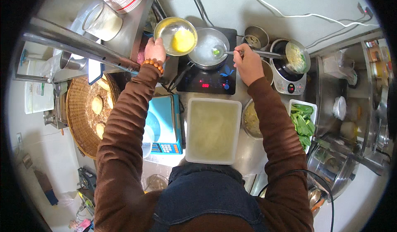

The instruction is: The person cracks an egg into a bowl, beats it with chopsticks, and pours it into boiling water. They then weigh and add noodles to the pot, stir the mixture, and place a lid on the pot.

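My left hand (155,50) grips the rim of a metal bowl (160,30) that holds a yellow substance (183,41), perhaps egg. The bowl is tilted beside a pan (207,35) of cloudy liquid on a black induction cooktop (204,78). My right hand (247,63) is closed on the metal handle of a utensil (229,52), whose end reaches over the pan near a bit of green. Behind that hand, a second pan (305,47) with shredded food stands on a smaller silver cooker (291,90); its handle runs close to my fingers.
A white tray of pale liquid (238,129) lies in front of me. Left are a blue scale (166,108) and a wicker basket (76,117) of dough pieces. Right are a bowl of food (252,120) and leafy greens (302,123). A steel shelf rail (77,47) runs beside my left arm.
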`<state>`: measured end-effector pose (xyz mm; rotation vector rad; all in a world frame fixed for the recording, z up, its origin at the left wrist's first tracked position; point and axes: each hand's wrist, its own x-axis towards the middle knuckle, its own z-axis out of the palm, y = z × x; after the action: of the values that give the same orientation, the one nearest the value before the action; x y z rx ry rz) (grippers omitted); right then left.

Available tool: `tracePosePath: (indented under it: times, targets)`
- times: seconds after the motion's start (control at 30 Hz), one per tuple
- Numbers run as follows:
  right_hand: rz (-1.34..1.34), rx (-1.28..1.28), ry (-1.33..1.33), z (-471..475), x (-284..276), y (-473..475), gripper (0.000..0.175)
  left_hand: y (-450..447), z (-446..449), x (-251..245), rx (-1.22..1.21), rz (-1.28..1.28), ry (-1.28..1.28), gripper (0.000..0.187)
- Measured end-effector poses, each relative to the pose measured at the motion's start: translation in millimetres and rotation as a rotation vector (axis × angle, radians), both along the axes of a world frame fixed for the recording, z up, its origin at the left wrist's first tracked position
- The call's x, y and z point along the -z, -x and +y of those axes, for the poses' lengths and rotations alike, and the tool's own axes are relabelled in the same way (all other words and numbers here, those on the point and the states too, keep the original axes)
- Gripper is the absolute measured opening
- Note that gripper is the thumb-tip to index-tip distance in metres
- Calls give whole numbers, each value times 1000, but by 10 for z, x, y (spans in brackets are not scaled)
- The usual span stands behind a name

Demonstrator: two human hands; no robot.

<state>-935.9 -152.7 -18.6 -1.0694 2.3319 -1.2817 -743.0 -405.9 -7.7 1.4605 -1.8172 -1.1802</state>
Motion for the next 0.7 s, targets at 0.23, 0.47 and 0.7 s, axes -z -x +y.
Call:
tracePosePath:
  times: [0.23,0.47,0.7]
  targets:
    - [-341,127,159,-185,218,20,18,76,-106,96,1,76,-39,48]
    - [-561,198,278,38,257,90,20,98,-55,26,-30,67,-87,48]
    - [-513,121,259,190,171,38,20,72,15,-52,-29,78,-31,52]
